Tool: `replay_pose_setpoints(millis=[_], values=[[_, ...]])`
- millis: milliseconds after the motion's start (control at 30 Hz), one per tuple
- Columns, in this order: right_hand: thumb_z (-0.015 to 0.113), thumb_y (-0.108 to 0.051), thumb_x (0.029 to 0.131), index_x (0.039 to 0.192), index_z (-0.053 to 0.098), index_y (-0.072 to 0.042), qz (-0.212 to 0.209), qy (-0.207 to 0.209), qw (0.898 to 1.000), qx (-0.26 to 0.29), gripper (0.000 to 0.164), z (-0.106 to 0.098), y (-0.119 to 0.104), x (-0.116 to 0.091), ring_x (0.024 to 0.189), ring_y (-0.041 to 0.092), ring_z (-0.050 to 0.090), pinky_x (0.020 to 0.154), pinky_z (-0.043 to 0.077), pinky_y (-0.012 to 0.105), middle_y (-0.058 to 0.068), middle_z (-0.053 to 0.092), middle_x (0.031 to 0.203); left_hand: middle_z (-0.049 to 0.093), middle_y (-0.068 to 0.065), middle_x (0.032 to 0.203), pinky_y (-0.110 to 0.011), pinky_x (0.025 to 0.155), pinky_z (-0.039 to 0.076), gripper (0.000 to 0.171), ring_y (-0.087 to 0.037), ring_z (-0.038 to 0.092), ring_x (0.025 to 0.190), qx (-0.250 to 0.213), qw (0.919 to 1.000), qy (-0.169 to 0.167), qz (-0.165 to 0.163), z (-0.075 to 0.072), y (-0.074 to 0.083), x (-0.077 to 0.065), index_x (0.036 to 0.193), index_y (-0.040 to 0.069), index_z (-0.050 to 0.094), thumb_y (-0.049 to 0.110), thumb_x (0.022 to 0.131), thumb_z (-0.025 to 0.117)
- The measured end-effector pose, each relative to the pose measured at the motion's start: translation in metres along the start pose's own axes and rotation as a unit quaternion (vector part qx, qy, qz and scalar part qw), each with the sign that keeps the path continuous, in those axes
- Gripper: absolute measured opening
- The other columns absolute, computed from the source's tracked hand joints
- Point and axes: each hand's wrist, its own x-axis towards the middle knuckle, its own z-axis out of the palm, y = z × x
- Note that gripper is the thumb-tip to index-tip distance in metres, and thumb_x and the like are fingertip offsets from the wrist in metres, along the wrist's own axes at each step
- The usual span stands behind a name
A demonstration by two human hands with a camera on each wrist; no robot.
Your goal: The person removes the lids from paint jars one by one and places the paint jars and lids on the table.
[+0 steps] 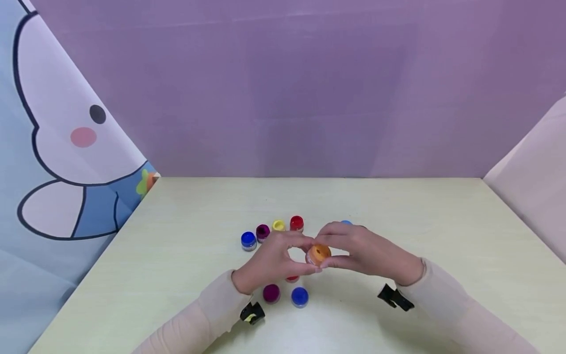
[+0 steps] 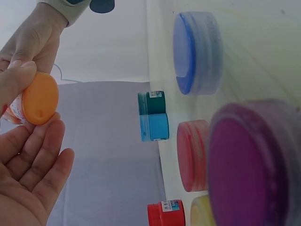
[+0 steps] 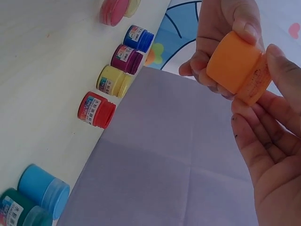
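An orange paint jar [image 1: 318,254] is held up over the table between both hands. My left hand [image 1: 279,255] grips it from the left, thumb below and fingers above in the head view. From the other side, my right hand [image 1: 366,250] holds the same jar by thumb and fingertips. In the left wrist view the orange jar [image 2: 41,99] turns a round orange face with a small dent to the camera. The right wrist view shows the orange jar [image 3: 237,68] side-on and tilted. Whether its lid is on, I cannot tell.
Beyond the hands stand a blue jar [image 1: 248,240], purple jar [image 1: 263,232], yellow jar [image 1: 278,225] and red jar [image 1: 297,223]. Light blue [image 3: 43,189] and green [image 3: 21,209] jars stand together. Nearer lie a purple lid [image 1: 271,293], blue lid [image 1: 299,297] and red lid [image 1: 292,279].
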Motion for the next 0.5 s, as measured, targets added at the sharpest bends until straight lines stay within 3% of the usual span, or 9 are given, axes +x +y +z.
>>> replay_pose_setpoints(millis=[333,500], values=[[0.070,-0.020,0.077,0.107,0.061,-0.010,-0.033,-0.011,0.999,0.006,0.033,-0.004,0.001,0.003,0.088,0.006,0.052,0.076,0.045,0.017,-0.005,0.056,0.099,0.065,0.011,0.090,-0.025,0.074,0.048,0.033,-0.001,0.056,0.082,-0.023,0.9997,-0.003,-0.004,-0.001,0.004,0.001,0.105,0.016,0.065,0.026,0.074,0.074],[0.069,-0.023,0.079,0.107,0.061,-0.010,-0.045,-0.017,0.999,0.009,0.032,-0.005,0.003,0.004,0.088,0.005,0.052,0.077,0.044,0.017,-0.005,0.056,0.099,0.066,0.002,0.087,-0.025,0.074,0.048,0.031,-0.002,0.056,0.080,-0.045,0.9983,-0.012,-0.036,-0.012,0.034,0.003,0.101,0.008,0.066,0.012,0.072,0.075]])
